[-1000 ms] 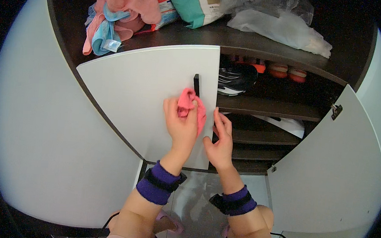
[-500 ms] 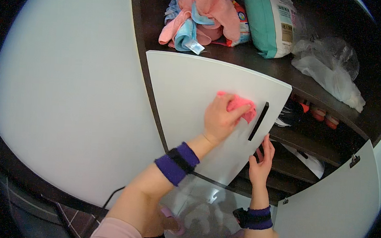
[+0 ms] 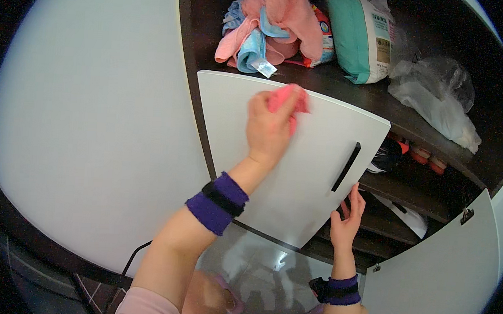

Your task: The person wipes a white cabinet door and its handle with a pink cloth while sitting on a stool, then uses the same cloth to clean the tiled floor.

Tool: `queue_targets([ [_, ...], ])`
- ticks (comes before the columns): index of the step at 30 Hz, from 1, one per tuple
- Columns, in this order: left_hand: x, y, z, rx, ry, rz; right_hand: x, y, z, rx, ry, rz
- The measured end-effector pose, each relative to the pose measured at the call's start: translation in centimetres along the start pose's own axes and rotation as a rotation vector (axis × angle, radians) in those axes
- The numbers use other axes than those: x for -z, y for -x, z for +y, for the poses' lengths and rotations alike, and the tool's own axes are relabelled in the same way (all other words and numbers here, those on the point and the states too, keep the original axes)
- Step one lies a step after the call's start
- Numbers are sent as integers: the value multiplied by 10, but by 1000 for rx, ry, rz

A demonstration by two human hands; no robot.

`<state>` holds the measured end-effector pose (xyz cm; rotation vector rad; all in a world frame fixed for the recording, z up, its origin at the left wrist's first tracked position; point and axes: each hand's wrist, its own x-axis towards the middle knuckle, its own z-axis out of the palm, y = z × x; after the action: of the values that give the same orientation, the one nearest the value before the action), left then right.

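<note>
My left hand (image 3: 269,126) is closed round a bright pink cloth (image 3: 300,102) and presses it against the white cabinet door (image 3: 314,161), close to its top edge. A black bar handle (image 3: 346,166) runs along the right part of this door. At the door's right edge, below the handle, my right hand (image 3: 347,217) holds on with curved fingers and the thumb apart; some of its fingertips are hard to make out. Purple bands with black straps circle both wrists.
Above the door, a dark shelf (image 3: 302,82) carries pink and blue towels (image 3: 288,21), a green and white package (image 3: 359,40) and a clear plastic bag (image 3: 434,93). Shoes (image 3: 387,156) sit on lower shelves. Another white door (image 3: 440,272) hangs open at right; a large white panel (image 3: 92,118) fills the left.
My left hand has moved the pink cloth up and to the left across the door, away from the handle. My right hand stays at the door's edge.
</note>
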<state>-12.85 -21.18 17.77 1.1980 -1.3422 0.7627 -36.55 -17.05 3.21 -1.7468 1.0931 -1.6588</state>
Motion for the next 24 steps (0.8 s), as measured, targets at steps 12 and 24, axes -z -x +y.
queue_targets([
  [12, 37, -10, -115, 401, -209, 113, -4, 10, -11, -16, 6, -70],
  [24, 6, 169, 36, 861, 670, -951, 90, 69, -78, 26, 267, 68],
])
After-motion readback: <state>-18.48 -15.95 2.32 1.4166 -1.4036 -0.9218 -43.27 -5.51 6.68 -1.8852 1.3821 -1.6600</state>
